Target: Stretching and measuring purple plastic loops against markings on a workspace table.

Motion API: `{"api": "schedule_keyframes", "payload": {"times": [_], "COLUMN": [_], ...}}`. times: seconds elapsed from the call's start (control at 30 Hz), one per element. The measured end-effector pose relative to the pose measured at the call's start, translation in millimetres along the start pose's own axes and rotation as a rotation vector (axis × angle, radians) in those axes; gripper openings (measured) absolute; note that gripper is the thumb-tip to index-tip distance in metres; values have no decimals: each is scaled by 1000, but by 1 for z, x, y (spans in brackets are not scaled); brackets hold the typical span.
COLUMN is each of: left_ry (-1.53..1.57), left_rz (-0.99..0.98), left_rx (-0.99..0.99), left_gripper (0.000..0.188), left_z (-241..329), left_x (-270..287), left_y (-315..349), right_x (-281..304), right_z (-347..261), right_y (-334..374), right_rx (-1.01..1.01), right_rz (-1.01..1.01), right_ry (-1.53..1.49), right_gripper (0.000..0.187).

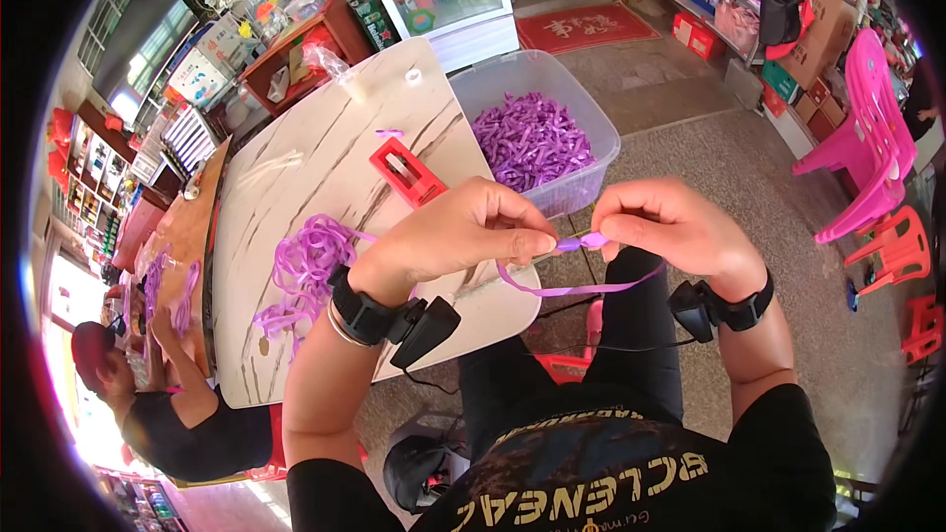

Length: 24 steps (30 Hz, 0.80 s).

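Counter (315, 153): bare strip passable between purple ribbon heap (313, 256) and red holder (426, 193). Holder stands just beyond left hand (478, 229). Clear bin (576, 190) obstructs low forward travel. Ribbon strand (572, 291) sags beneath left hand and right hand (665, 227). Room rightward, until pink chairs (872, 138).

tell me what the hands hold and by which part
The left hand and right hand pinch a purple ribbon by a short stretch above its hanging curve.

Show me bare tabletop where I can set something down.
The marbled table is bare between the purple ribbon pile, the red holder and the clear plastic. A smaller patch lies between the left wrist's black device and the near rounded corner. It is crowded at the ribbon pile, beside the left forearm.
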<state>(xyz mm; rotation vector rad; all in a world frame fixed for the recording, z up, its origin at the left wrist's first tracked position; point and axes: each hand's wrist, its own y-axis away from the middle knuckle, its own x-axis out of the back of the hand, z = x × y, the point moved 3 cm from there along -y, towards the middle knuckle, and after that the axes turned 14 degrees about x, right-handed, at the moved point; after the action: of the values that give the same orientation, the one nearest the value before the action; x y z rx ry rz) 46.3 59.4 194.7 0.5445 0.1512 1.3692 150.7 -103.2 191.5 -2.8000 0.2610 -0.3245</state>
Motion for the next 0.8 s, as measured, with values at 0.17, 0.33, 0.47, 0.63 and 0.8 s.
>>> {"api": "schedule_keyframes", "payload": {"times": [0.17, 0.33, 0.47, 0.63, 0.8], "left_ry": [56, 179, 219, 272, 310], "left_rz": [-37, -98, -93, -87, 98], "left_rx": [-19, -36, -21, -81, -155], "left_gripper": [19, 19, 20, 21, 19], "left_z": [-6, -9, -6, -13, -4], "left_x": [1, -4, -8, -10, -15], "left_y": [-5, -11, -15, -34, -46], "right_x": [3, 8, 12, 19, 22], "right_z": [8, 14, 15, 19, 17], "right_y": [-2, -4, -3, 6, 24], "right_rx": [-18, -14, 34, 19, 392], "right_rz": [-8, 36, 86, 146, 519], "right_ry": [-35, -51, -39, -27, 855], "right_gripper": [17, 16, 15, 13, 11]}}
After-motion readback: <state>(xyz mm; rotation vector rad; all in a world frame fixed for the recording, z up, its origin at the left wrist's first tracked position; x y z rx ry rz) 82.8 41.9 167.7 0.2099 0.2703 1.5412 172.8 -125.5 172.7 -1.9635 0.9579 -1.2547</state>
